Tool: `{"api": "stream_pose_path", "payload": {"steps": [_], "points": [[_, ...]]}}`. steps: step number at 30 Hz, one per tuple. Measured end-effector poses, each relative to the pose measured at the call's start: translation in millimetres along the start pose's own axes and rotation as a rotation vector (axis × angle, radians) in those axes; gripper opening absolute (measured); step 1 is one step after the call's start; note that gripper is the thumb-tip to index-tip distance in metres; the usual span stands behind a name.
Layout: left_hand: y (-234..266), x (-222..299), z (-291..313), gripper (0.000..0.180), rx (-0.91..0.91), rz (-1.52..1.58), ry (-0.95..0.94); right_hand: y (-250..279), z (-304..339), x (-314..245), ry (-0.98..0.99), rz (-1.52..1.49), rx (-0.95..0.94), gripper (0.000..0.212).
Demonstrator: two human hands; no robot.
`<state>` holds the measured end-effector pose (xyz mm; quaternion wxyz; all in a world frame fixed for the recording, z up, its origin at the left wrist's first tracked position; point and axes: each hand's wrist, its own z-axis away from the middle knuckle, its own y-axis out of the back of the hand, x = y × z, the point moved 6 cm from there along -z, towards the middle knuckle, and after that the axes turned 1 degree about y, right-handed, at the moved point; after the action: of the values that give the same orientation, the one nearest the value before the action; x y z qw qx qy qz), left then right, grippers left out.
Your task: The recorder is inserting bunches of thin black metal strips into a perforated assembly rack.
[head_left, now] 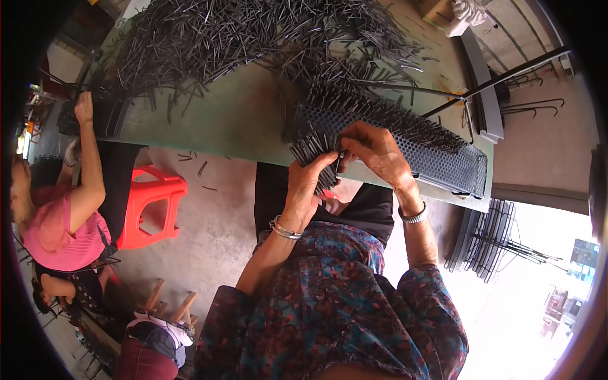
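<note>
Head view: left hand [304, 184] clasps dark rods [310, 147]; right hand [379, 154] curled alongside.

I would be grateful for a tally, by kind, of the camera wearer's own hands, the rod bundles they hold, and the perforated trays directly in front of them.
Hands: 2, left hand and right hand
Bundle of dark rods in the left hand: 1
Perforated tray: 1
Total: 4, leaving out the single rods, too tangled to count
</note>
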<state>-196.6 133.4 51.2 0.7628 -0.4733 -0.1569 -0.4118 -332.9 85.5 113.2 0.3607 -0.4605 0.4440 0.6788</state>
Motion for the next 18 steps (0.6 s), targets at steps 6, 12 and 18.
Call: {"api": "stream_pose_path", "payload": {"steps": [6, 12, 18], "points": [[-2, -1, 1, 0.017, -0.022, -0.013, 0.011, 1, 3, -5, -0.037, -0.073, -0.028, 0.012], [-2, -3, 0, 0.019, -0.009, 0.024, 0.063, 17, 5, -10, -0.001, -0.132, 0.103, 0.012], [-1, -7, 0, 0.019, 0.0, 0.016, 0.074, 40, 8, -16, 0.07, -0.217, 0.275, 0.011]]}}
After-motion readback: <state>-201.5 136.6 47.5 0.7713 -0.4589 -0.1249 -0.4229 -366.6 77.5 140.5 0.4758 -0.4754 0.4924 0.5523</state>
